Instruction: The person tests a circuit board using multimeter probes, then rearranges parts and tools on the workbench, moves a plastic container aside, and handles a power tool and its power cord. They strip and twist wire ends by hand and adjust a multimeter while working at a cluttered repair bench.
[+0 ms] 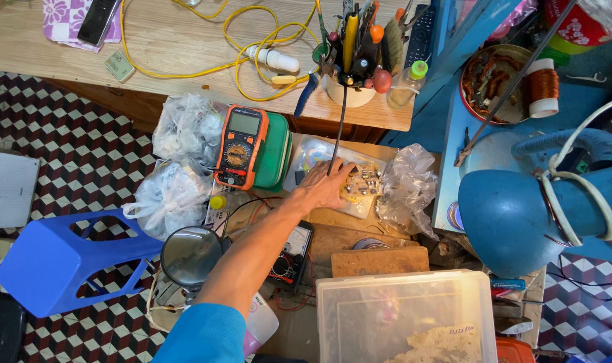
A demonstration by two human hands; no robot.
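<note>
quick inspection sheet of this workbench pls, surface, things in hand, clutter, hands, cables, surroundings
surface: low wooden bench, crowded.
job's things: circuit board lying on a clear plastic bag.
clutter: orange multimeter on a green box, magnifier, tool cup, white bags, clear plastic bin.
grippers: left hand flat on the board, fingers spread, no closed grip; right hand nothing seen.
cables: yellow cable looped on the desk; black lead running over the hand.
surroundings: blue lamp, blue stool, patterned tile floor.

Electronics repair workshop: multimeter (239, 146), circuit board (361, 183), tools.
</note>
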